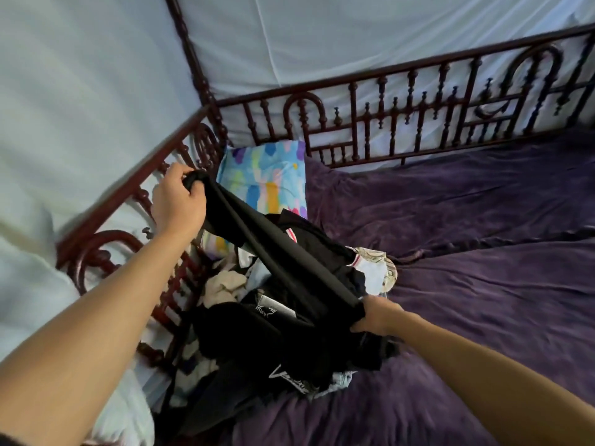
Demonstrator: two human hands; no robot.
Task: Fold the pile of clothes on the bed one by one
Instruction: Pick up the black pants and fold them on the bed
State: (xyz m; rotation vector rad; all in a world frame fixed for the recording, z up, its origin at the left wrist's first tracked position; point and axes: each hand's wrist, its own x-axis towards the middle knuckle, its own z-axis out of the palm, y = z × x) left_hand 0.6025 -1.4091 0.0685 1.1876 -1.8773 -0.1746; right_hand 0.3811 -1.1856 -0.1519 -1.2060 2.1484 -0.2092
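Black fabric was what we had going on: a black garment (277,252) pulled out into a long, taut band between our two hands, slanting over the pile of clothes (244,342).

Our left hand (178,201) was up at about 10 o'clock from the pile, fingers curled tight round one bunched end of the garment, close to the side rail. Our right hand (376,317) was down at roughly 3 o'clock from the pile, pinching the other end with thumb and fingers closed on the cloth. Hard to say what kind of garment it was, since it was all twisted up.

The pile itself sat on the bed (483,268) against the left rail, mostly dark stuff with some white print showing, and a beige piece (222,284) at its 10 o'clock edge. A white patterned bit (376,268) poked out at about 2 o'clock, just above our right hand.

A purple cover was spread across the bed, rumpled, running off toward 3 o'clock. A bright multicoloured pillow (267,175) lay at 12 o'clock from the pile, tucked into the corner of the dark carved wooden rail (353,117). Pale netting (96,75) hung behind the rails on both sides.
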